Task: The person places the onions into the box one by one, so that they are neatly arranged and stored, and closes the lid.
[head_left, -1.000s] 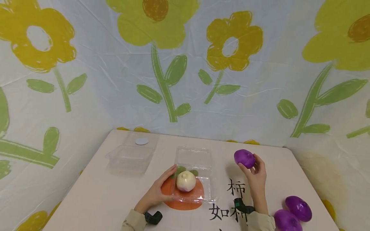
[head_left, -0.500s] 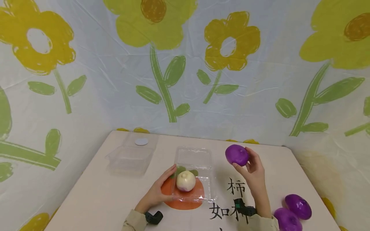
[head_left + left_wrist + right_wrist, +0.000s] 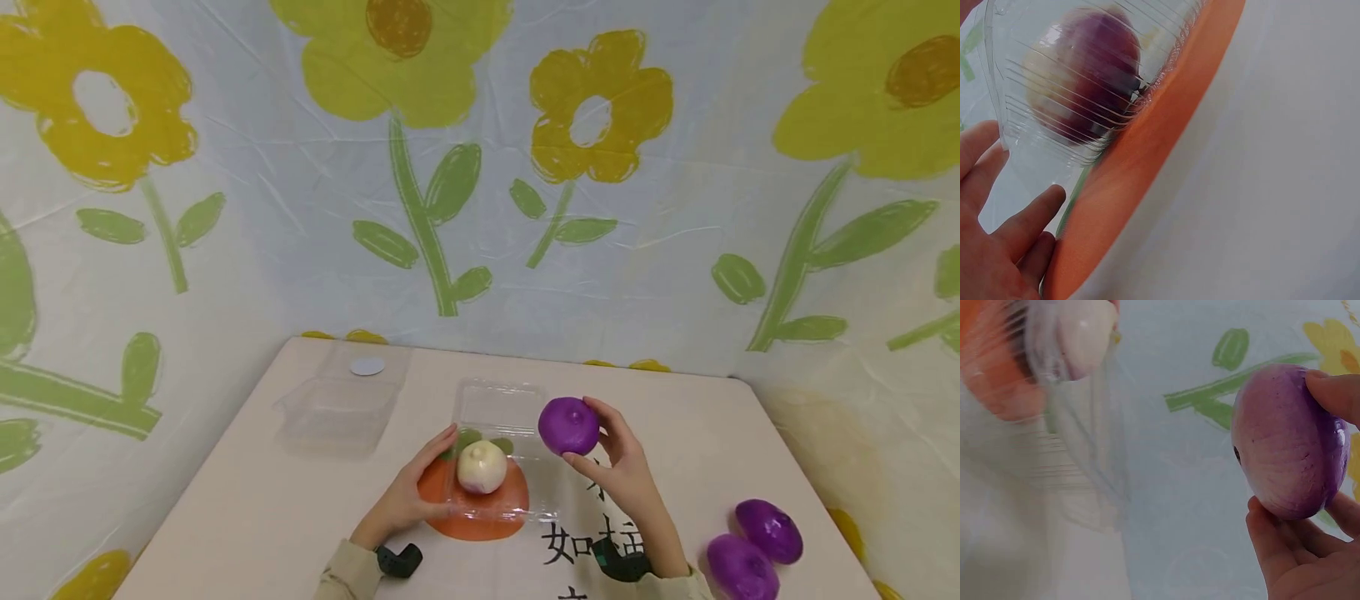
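My right hand [image 3: 618, 462] pinches a purple onion [image 3: 567, 426] between thumb and fingers, above the table at the right edge of a clear plastic clamshell box [image 3: 502, 406]. That onion looks pale at one end in the right wrist view. The box lies with its lid folded back, and a whitish onion [image 3: 482, 467] sits in its left part; the left wrist view shows this onion's purple side [image 3: 1100, 69] through the ribbed wall. At the box's left side rests my left hand [image 3: 408, 492], its fairly straight fingers touching the rim.
Two more purple onions [image 3: 768, 531] lie at the table's right front. Another clear box [image 3: 341, 412], lid raised with a white label [image 3: 367, 367], stands at the back left. Flower-printed cloth [image 3: 495, 208] walls surround the table. Beneath the near box is a printed orange fruit [image 3: 487, 529].
My right hand has carried the purple onion leftward, from the right of the clamshell box to its right edge, tilting it on the way. The left hand has stayed in place.
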`<state>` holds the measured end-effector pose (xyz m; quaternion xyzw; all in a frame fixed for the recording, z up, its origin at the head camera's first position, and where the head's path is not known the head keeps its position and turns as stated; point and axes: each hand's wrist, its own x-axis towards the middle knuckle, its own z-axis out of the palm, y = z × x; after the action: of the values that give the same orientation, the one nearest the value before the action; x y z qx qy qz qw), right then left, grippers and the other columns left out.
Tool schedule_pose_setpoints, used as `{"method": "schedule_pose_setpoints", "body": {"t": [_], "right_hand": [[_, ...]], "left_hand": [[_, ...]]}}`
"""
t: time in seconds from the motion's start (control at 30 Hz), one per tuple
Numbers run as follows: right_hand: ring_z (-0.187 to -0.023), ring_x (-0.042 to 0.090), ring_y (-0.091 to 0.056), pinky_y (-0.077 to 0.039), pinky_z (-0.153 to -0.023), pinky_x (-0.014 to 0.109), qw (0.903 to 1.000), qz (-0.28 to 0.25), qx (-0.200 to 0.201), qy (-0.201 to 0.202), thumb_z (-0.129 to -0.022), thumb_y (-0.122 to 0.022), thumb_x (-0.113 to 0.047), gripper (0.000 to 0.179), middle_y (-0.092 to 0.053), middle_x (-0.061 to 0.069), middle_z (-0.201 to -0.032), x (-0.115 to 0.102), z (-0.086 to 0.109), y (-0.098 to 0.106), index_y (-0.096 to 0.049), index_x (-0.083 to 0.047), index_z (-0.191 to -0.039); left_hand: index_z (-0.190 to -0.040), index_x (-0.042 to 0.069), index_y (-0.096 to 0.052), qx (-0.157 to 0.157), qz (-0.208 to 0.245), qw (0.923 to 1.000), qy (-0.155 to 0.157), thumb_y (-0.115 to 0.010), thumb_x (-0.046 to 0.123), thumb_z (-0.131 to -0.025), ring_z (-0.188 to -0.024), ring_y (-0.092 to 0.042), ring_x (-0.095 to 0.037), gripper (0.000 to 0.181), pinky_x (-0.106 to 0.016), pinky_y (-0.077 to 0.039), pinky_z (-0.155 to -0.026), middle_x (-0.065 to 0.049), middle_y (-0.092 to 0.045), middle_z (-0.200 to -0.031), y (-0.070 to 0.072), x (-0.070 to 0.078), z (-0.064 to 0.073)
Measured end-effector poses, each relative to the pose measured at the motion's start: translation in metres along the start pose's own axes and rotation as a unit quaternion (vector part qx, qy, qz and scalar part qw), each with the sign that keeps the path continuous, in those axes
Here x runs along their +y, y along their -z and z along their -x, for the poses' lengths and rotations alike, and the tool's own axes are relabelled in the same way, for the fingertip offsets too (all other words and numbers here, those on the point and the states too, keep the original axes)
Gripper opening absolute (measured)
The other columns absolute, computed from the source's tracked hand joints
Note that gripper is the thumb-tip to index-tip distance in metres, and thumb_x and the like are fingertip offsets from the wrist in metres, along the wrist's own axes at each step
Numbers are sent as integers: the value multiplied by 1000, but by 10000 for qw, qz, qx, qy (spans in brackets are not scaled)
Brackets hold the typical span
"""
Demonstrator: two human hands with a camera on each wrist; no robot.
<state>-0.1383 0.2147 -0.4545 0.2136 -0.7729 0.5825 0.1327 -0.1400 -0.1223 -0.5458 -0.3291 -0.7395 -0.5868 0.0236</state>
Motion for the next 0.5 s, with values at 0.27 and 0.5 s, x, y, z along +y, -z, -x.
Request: {"method": "schedule_pose_setpoints", "body": {"t": [0.27,0.5], "right_hand": [[-122,9,-51,-48,-98,22,9981,211,-527,-257,-77,-84,-3,75,-54,12,-138,17,19,-13,-47,-5,-142],[-122,16,-54,-51,-98,34,9922,803,-857,-412,-75,-88,-16,75,-56,4,-137,19,31,-19,-51,-13,-140]], "left_hand": [[-152,3,-37,-32,-73,10000,18,-87,13,-75,-144,-22,-48,92,-21,-17,-117,-27,-25,-158,3,11,-1],[-151,3,-37,-39,-96,9999,-7,-87,13,-75,-143,-22,-49,92,-21,-17,-117,-27,-25,-158,2,10,-2]]}}
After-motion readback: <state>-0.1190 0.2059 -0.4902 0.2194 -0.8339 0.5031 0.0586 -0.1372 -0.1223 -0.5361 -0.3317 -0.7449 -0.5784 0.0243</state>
